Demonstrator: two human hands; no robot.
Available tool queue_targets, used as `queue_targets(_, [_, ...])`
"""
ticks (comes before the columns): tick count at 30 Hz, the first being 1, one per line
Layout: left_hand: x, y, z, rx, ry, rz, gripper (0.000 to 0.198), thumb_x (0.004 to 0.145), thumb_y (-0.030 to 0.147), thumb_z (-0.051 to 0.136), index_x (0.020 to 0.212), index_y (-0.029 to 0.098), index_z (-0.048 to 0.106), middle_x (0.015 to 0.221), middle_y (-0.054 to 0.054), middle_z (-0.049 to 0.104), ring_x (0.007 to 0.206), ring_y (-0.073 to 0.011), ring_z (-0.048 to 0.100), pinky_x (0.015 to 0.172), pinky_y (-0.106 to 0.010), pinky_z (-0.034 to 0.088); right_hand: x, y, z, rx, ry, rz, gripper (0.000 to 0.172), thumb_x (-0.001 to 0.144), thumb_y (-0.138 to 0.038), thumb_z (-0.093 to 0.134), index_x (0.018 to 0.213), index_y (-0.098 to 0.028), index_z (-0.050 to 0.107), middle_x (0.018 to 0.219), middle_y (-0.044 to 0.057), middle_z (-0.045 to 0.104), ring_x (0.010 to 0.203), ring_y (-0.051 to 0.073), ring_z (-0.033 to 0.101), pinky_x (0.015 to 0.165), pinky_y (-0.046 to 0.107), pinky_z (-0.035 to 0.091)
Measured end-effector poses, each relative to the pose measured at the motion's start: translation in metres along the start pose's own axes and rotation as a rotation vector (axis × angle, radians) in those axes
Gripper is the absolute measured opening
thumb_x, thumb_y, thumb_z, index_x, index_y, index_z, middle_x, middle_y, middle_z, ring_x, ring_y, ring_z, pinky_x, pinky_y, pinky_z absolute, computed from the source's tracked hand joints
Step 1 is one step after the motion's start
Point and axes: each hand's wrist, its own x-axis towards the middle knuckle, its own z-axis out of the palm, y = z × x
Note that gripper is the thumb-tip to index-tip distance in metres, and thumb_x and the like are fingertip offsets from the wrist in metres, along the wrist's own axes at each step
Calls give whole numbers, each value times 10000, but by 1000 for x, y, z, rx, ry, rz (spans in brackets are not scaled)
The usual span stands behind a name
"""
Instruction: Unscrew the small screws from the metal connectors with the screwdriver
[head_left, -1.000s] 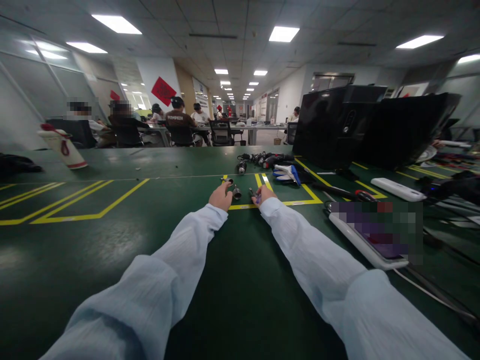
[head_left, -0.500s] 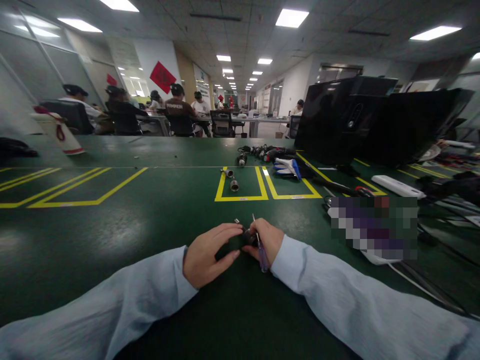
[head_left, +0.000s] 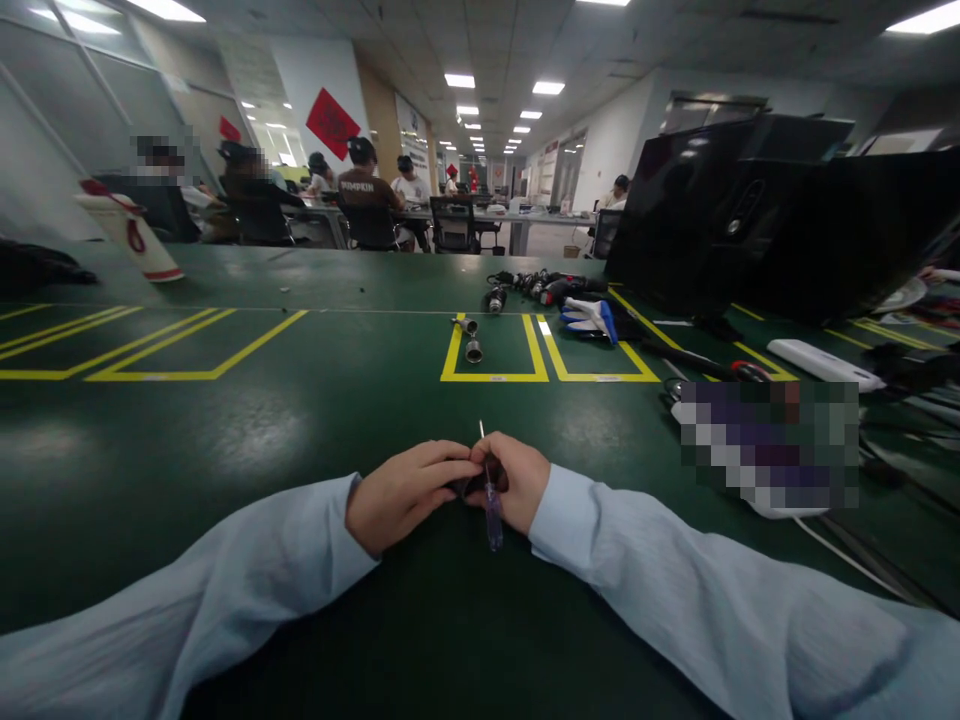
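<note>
My right hand (head_left: 519, 478) is closed with a small screwdriver (head_left: 493, 520) tucked in its fingers, the clear purple handle pointing down toward me and the thin shaft upward. Between both hands sits a small dark part (head_left: 469, 486), mostly covered by fingers, so its kind cannot be made out. My left hand (head_left: 412, 490) is closed around the left side of that part, its fingertips meeting those of the right. Beyond the hands, two metal cylindrical fittings, a larger one (head_left: 473, 351) and a smaller one (head_left: 466, 325), lie in a yellow taped square.
A blue-and-white glove (head_left: 590, 320) lies in the neighbouring taped square. Behind are a tangle of dark cabled parts (head_left: 540, 287) and black monitors (head_left: 720, 220). At right are a white power strip (head_left: 825, 365) and cables. A white cup (head_left: 135, 235) stands far left; people sit behind.
My left hand has closed in on the dark part and now meets the right. The right hand and screwdriver have shifted slightly left. The view has tilted down a little.
</note>
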Motion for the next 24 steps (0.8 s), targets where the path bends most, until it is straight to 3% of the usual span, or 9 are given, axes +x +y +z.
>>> queue_targets(10, [0,5,2,335,40,72,314,807,81,368,1083,130,509,1027,-115,577,901,-188,544,760,-325,485,1,4,0,171,-10,69,313,571,-71,654,802,-174,470,647,-55,498,484,58,448,430,175,360])
queue_targets(18, [1,9,-6,606,94,324,297,847,80,308,964,100,580,919,-114,621,890,-208,554,690,-302,498,0,3,-1,130,10,77,265,595,-105,654,795,-173,495,597,-60,485,492,68,446,459,194,376])
queue_targets(24, [2,14,-11,633,60,321,298,844,65,328,997,99,582,935,-93,627,935,-197,549,762,-306,478,-1,8,-1,196,48,22,161,682,-182,588,837,-162,549,659,-13,543,528,85,494,469,207,410])
